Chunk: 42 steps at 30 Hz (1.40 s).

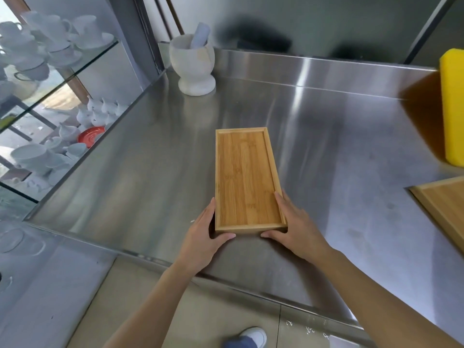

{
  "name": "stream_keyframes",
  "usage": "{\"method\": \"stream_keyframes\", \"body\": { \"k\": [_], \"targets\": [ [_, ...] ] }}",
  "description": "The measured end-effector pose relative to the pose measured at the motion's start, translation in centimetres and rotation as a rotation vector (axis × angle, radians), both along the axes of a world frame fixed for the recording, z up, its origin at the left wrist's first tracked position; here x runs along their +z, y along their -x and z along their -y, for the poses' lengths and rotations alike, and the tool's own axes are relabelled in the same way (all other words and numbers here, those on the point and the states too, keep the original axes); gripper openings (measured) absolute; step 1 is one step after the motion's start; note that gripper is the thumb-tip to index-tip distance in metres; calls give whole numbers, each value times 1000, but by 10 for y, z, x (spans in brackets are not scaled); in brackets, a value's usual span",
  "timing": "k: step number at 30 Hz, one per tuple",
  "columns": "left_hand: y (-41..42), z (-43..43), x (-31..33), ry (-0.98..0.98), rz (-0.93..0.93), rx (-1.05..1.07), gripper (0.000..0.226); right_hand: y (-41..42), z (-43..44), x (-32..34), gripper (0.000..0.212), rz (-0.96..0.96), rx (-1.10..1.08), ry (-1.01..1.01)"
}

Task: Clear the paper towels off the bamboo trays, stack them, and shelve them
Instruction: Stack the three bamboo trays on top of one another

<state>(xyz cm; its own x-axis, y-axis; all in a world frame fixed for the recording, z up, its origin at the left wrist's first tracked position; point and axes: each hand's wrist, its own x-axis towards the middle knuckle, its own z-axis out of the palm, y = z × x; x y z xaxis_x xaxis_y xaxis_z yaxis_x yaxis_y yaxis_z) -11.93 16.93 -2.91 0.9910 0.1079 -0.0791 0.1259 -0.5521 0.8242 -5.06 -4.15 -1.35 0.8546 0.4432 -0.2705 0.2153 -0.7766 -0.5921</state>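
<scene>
Bamboo tray lies flat on the steel counter, long axis pointing away, near end close to the counter's front edge. Left hand clasps the near-left corner: fingers along the left wall, thumb on the near end wall. Right hand mirrors it on the near-right corner. Both grips are narrow and in contact with the tray. Tray surface is bare. Second bamboo tray is partly in view at right, well apart. Stone mortar stands at the back.
</scene>
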Motion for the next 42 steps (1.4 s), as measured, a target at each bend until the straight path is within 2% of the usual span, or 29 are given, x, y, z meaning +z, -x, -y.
{"method": "stream_keyframes", "body": {
  "k": [11, 17, 20, 22, 25, 27, 30, 34, 39, 42],
  "targets": [
    [-1, -8, -4, 89, -74, 60, 85, -1, 0, -1, 98, 11, -8, 5],
    [-7, -17, 3, 146, -135, 6, 88, -1, 9, 4, 90, 19, 7, -20],
    [-10, -26, 17, 119, -157, -63, 97, -3, 19, 14, 88, 34, -19, -22],
    [-17, -29, 32, 70, -110, -34, 103, -4, 31, 21, 90, 48, -62, -12],
    [-41, -18, 65, -22, 69, -37, 85, -5, 55, 31, 90, 64, -160, -40],
    [-62, -1, 82, -12, 137, -94, 76, -3, 74, 38, 87, 81, -234, -65],
    [-86, 47, 97, 13, 136, -195, 70, 4, 106, 45, 80, 120, -364, -73],
    [-98, 136, 95, -23, 171, -424, 68, 16, 152, 47, 73, 162, -500, -26],
    [-92, 243, 67, 2, -13, -623, 71, 30, 228, 45, 62, 223, -643, 56],
    [-76, 295, 52, 78, -177, -610, 73, 38, 284, 38, 61, 206, -715, 231]
  ]
}}
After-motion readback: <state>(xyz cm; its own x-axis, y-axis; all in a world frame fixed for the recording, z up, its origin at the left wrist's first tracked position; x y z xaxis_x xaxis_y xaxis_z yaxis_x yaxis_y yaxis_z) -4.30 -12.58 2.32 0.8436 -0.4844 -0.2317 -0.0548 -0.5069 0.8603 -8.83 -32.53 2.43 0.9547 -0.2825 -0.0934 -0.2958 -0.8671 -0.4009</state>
